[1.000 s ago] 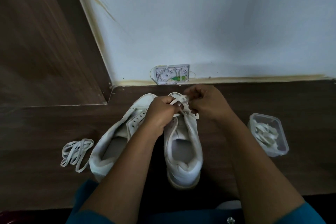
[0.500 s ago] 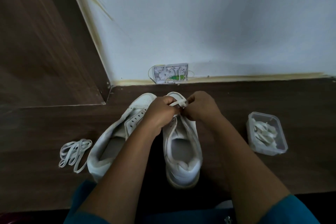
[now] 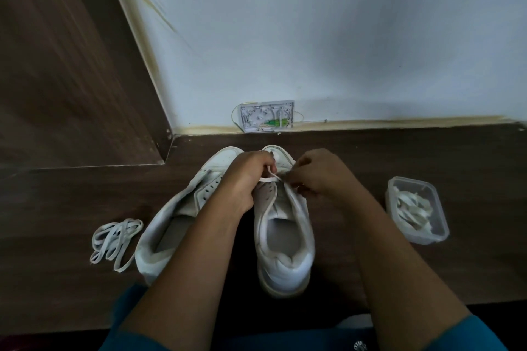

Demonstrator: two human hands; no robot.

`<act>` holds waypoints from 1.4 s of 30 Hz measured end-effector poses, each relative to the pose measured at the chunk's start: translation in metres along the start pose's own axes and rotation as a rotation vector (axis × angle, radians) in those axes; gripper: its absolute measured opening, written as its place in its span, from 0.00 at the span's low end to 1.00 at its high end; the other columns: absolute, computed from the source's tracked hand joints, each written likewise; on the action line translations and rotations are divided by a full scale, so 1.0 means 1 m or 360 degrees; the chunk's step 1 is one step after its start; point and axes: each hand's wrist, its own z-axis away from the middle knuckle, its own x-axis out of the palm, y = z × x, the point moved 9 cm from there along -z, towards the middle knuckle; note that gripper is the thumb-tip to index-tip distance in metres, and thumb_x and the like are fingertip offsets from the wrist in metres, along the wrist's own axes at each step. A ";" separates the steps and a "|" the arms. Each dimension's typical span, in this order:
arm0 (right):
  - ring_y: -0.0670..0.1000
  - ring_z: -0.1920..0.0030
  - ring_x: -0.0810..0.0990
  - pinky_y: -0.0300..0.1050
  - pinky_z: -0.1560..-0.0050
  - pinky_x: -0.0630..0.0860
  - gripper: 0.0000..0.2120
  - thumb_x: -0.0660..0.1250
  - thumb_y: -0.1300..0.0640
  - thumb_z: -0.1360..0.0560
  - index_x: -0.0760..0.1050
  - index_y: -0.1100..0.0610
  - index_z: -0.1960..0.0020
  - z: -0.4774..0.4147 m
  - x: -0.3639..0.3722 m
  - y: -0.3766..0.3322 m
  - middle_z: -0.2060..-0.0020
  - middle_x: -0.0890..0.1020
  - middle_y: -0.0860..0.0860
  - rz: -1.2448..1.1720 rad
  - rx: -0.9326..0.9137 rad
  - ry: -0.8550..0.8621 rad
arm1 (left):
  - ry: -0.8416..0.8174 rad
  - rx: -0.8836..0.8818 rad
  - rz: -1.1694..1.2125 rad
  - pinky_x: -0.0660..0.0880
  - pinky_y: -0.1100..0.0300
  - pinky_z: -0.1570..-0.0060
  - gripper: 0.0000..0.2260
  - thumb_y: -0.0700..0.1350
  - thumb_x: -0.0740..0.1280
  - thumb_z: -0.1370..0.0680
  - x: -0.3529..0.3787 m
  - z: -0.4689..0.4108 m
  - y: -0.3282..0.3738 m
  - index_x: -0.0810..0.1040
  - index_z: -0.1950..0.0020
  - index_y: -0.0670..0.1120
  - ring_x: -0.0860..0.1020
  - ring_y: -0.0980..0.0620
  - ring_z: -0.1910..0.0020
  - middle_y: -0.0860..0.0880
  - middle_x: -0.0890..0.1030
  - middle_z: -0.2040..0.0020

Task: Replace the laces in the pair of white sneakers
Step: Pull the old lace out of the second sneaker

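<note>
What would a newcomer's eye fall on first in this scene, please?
The left hand and right hand pinch a white lace over the front eyelets of one sneaker, mid-floor. A second sneaker lies beside it, a loose lace bundle at far left, a clear tub of laces at right.

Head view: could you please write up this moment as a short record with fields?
Left hand: grips lace
Right hand: pinches the same lace near the front eyelets
Sneaker being laced: upright, under both hands
Other sneaker: beside it, no lace visible
Loose lace: on floor
Tub: holds more laces
</note>
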 end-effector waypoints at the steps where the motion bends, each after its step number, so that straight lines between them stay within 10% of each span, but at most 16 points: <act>1: 0.55 0.67 0.81 0.42 0.68 0.77 0.09 0.74 0.56 0.32 0.75 0.58 0.63 -0.002 0.000 -0.001 0.66 0.82 0.57 0.0095 -0.0026 0.0068 | -0.0009 -0.0028 0.0073 0.65 0.61 0.69 0.14 0.35 0.61 0.32 0.000 0.000 -0.001 0.69 0.78 0.45 0.69 0.50 0.71 0.47 0.70 0.73; 4: 0.56 0.57 0.81 0.52 0.59 0.82 0.08 0.69 0.64 0.30 0.72 0.54 0.58 -0.007 0.000 -0.001 0.57 0.79 0.56 -0.0066 0.0007 0.0208 | -0.0011 -0.0038 0.0333 0.68 0.62 0.65 0.12 0.35 0.59 0.29 -0.002 -0.001 0.001 0.67 0.71 0.45 0.72 0.53 0.68 0.50 0.68 0.75; 9: 0.50 0.67 0.71 0.53 0.57 0.79 0.12 0.58 0.71 0.26 0.70 0.60 0.66 -0.004 0.004 0.008 0.68 0.72 0.56 -0.0810 0.0331 0.0012 | -0.0026 -0.0058 0.0468 0.71 0.62 0.64 0.12 0.35 0.58 0.28 -0.004 0.001 0.003 0.71 0.70 0.44 0.74 0.52 0.68 0.50 0.72 0.79; 20: 0.51 0.52 0.80 0.41 0.53 0.72 0.05 0.69 0.58 0.27 0.83 0.57 0.55 -0.003 0.010 -0.034 0.55 0.83 0.52 0.0544 -0.0563 0.0158 | -0.0149 0.0108 0.0302 0.69 0.62 0.67 0.11 0.37 0.62 0.29 0.003 0.003 0.012 0.74 0.71 0.45 0.72 0.53 0.71 0.49 0.75 0.70; 26: 0.53 0.63 0.78 0.56 0.56 0.79 0.09 0.68 0.64 0.27 0.77 0.56 0.65 -0.008 -0.008 -0.025 0.67 0.81 0.55 -0.0561 -0.0416 0.0277 | -0.0293 0.0359 -0.0206 0.76 0.54 0.58 0.09 0.32 0.67 0.40 0.011 0.005 0.015 0.80 0.64 0.42 0.78 0.47 0.64 0.42 0.80 0.65; 29: 0.52 0.69 0.75 0.48 0.63 0.77 0.05 0.66 0.67 0.25 0.76 0.64 0.60 0.003 -0.009 -0.036 0.72 0.77 0.52 -0.0971 -0.0505 0.0199 | -0.0228 0.0506 -0.0438 0.77 0.50 0.50 0.11 0.31 0.70 0.31 0.011 0.007 0.017 0.80 0.64 0.46 0.79 0.48 0.60 0.43 0.82 0.62; 33: 0.47 0.72 0.76 0.40 0.65 0.78 0.07 0.64 0.69 0.25 0.75 0.63 0.61 0.006 -0.015 -0.036 0.73 0.77 0.53 -0.1509 -0.0469 0.0104 | -0.0170 0.0500 -0.0114 0.75 0.62 0.62 0.14 0.31 0.68 0.27 0.005 0.005 0.019 0.78 0.67 0.49 0.77 0.58 0.69 0.54 0.79 0.72; 37: 0.47 0.72 0.77 0.40 0.66 0.78 0.06 0.68 0.66 0.29 0.78 0.57 0.63 -0.002 -0.021 -0.014 0.71 0.80 0.52 -0.0261 -0.0258 0.0236 | -0.0168 0.0272 0.0174 0.73 0.66 0.67 0.11 0.31 0.67 0.26 0.003 -0.001 0.009 0.77 0.64 0.45 0.74 0.56 0.68 0.51 0.78 0.71; 42: 0.54 0.60 0.83 0.47 0.52 0.80 0.01 0.71 0.61 0.31 0.81 0.56 0.61 -0.006 -0.001 -0.008 0.63 0.84 0.56 0.0301 -0.0213 0.0108 | -0.0155 0.0253 0.0058 0.75 0.60 0.61 0.08 0.32 0.69 0.28 0.005 -0.002 0.006 0.78 0.64 0.43 0.76 0.49 0.64 0.43 0.78 0.65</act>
